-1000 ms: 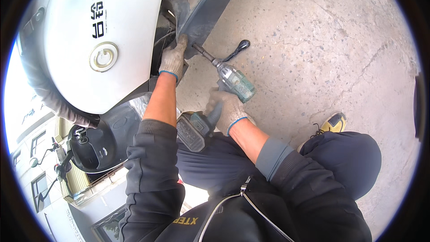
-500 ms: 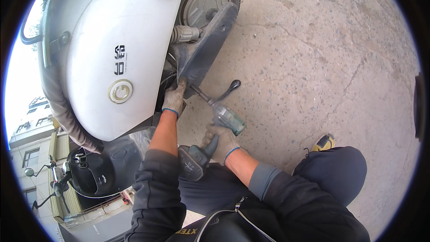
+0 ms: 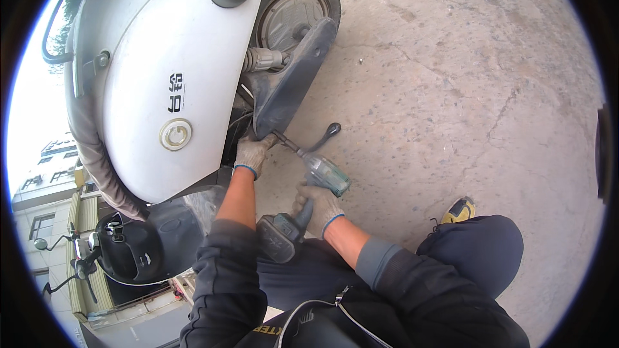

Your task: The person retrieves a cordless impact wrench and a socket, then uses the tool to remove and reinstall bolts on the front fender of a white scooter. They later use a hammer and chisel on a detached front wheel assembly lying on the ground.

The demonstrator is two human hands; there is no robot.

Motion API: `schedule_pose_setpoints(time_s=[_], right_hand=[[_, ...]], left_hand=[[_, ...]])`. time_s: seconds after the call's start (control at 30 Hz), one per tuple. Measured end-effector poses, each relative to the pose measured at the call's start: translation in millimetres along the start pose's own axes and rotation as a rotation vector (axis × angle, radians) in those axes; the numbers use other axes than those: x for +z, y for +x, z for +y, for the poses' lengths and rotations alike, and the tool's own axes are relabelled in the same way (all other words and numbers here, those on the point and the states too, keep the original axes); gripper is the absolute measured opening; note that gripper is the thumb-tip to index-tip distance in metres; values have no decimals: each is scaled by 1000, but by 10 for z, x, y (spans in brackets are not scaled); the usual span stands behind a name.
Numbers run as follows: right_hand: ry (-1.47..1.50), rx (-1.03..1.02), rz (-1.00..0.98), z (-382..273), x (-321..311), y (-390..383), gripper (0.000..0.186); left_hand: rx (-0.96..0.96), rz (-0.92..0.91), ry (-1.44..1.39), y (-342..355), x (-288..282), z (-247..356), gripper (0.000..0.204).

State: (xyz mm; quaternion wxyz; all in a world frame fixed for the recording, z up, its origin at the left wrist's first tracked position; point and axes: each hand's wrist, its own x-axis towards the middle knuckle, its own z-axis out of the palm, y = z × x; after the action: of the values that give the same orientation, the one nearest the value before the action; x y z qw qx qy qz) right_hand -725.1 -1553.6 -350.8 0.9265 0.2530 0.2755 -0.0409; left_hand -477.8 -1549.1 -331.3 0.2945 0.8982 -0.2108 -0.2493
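At the near end of the dark swingarm cover [image 3: 293, 80] on a white scooter [image 3: 167, 58], my left hand [image 3: 253, 154] wears a pale work glove. Its fingers curl at the cover's edge beside the tool tip, partly hidden, and what they hold does not show. My right hand [image 3: 320, 209], also gloved, is closed around the handle of a cordless impact wrench [image 3: 327, 174]. The wrench has a dark battery at its base. Its long socket points up-left and meets the cover's near end, right by my left fingers.
A dark rod with a rounded end [image 3: 332, 130] sticks out beyond the wrench. Above the cover are the rear wheel [image 3: 293, 19] and a shock absorber [image 3: 263, 60]. A black scooter [image 3: 138, 248] stands at the left. Cracked concrete [image 3: 464, 103] spreads to the right, near my yellow shoe [image 3: 459, 210].
The view has shifted slightly, so the scooter sits a little lower. My left fingers have moved off the cover's face to its lower edge by the socket. The right hand keeps its hold.
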Motion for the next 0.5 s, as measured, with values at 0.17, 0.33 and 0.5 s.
schedule_pose_setpoints(time_s=[0.17,0.33,0.5], right_hand=[[-175,-14,-8,-214,-76,-55,19],[-398,-67,70,-393,-161,-128,24],[-660,-129,83,-616,-300,-184,22]], left_hand=[[-10,-39,-88,-95,34,81,52],[150,69,5,-207,117,31,54],[175,126,-64,-251,29,-101,55]])
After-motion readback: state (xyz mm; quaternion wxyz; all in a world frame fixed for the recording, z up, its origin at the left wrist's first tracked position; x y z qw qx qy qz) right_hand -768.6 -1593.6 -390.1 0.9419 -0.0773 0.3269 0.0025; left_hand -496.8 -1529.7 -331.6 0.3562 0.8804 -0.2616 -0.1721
